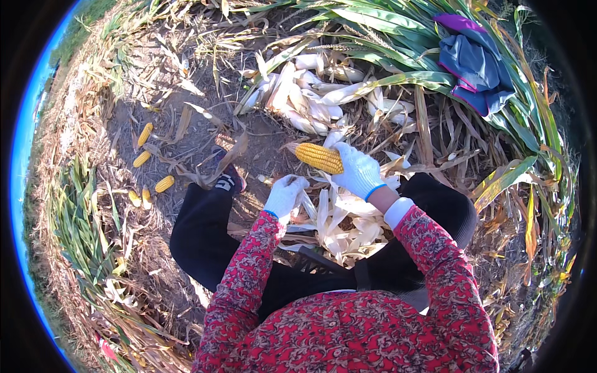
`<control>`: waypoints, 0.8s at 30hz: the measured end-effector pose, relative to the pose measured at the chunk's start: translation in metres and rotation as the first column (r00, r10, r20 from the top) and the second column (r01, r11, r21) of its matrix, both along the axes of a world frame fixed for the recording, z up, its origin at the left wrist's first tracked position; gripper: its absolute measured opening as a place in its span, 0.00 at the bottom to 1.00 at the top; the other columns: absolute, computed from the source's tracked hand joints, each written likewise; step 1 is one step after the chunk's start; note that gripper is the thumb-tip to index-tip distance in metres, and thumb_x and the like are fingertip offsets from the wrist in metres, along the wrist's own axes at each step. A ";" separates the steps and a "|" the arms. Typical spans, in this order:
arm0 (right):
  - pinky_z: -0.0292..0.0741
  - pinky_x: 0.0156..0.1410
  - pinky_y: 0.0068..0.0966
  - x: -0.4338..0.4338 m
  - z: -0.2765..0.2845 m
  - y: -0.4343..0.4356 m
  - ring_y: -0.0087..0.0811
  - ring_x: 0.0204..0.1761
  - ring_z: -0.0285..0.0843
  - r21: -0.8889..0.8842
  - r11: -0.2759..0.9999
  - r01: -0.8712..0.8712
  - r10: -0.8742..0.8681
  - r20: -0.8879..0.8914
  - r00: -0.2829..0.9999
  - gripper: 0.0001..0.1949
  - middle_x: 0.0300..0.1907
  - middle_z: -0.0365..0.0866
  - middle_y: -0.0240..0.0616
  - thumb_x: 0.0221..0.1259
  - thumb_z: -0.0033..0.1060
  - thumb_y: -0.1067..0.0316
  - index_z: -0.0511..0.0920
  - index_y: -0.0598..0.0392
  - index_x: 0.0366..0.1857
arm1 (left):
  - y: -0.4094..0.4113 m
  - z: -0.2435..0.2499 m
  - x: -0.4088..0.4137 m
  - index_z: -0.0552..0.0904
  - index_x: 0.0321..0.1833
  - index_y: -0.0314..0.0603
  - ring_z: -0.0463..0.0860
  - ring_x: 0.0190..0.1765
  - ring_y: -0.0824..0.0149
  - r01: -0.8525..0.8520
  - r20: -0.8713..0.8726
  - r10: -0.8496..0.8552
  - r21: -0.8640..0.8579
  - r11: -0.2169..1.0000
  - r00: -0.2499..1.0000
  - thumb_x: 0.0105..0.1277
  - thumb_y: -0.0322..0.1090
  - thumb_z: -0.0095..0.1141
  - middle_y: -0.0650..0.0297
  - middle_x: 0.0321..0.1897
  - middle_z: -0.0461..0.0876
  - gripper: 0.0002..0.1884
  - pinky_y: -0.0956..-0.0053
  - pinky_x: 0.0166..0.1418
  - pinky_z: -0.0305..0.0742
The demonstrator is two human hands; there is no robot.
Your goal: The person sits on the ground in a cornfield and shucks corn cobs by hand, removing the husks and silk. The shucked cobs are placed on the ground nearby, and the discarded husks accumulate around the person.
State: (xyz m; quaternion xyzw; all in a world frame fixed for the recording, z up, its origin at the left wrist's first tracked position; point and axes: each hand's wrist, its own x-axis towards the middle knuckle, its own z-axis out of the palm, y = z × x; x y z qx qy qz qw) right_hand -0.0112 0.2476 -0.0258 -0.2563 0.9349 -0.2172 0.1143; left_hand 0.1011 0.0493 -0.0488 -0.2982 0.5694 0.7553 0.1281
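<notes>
My right hand (pixel 358 170), in a white knit glove with a blue cuff edge, grips a yellow ear of corn (pixel 319 157) by one end. The ear's kernels are bare, and its tip with some silk points left. To its left is my gloved left hand (pixel 285 195), apart from the ear, fingers curled; whether it pinches a bit of husk is unclear. Between my legs lies a heap of pale stripped husks (pixel 343 219). Just beyond my hands, a pile of ears still in dry husks (pixel 303 100) rests on the soil.
Several bare yellow ears (pixel 164 183) lie on the ground at left. Green cornstalks (pixel 387 23) are heaped at the top right, with a blue-grey cloth garment (pixel 475 65) on them. More stalks (pixel 84 224) line the left side. My shoe (pixel 228 175) stands left of the pile.
</notes>
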 end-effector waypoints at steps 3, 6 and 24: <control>0.82 0.52 0.44 -0.003 0.016 -0.004 0.53 0.48 0.87 -0.192 0.977 0.096 -0.081 0.087 0.993 0.37 0.50 0.86 0.49 0.48 0.77 0.52 0.69 0.48 0.65 | -0.001 -0.087 0.057 0.83 0.52 0.37 0.87 0.40 0.56 0.297 0.024 -0.466 -0.799 0.523 0.884 0.68 0.46 0.64 0.57 0.37 0.86 0.19 0.70 0.44 0.78; 0.81 0.54 0.38 -0.014 0.002 0.008 0.45 0.49 0.87 -0.364 0.915 0.175 -0.069 0.286 0.956 0.39 0.50 0.86 0.49 0.48 0.79 0.51 0.72 0.51 0.66 | 0.024 -0.040 0.053 0.86 0.53 0.45 0.82 0.58 0.54 0.667 0.572 -0.577 -0.743 -0.063 0.583 0.63 0.55 0.65 0.56 0.56 0.81 0.24 0.56 0.58 0.74; 0.82 0.55 0.24 -0.004 0.015 -0.014 0.26 0.53 0.82 -0.606 0.676 0.419 0.200 0.698 0.688 0.36 0.57 0.82 0.43 0.63 0.74 0.65 0.67 0.61 0.73 | -0.007 -0.041 0.013 0.80 0.67 0.42 0.83 0.59 0.53 0.061 -0.102 -0.317 -0.882 0.467 0.943 0.61 0.40 0.67 0.49 0.60 0.82 0.30 0.59 0.63 0.76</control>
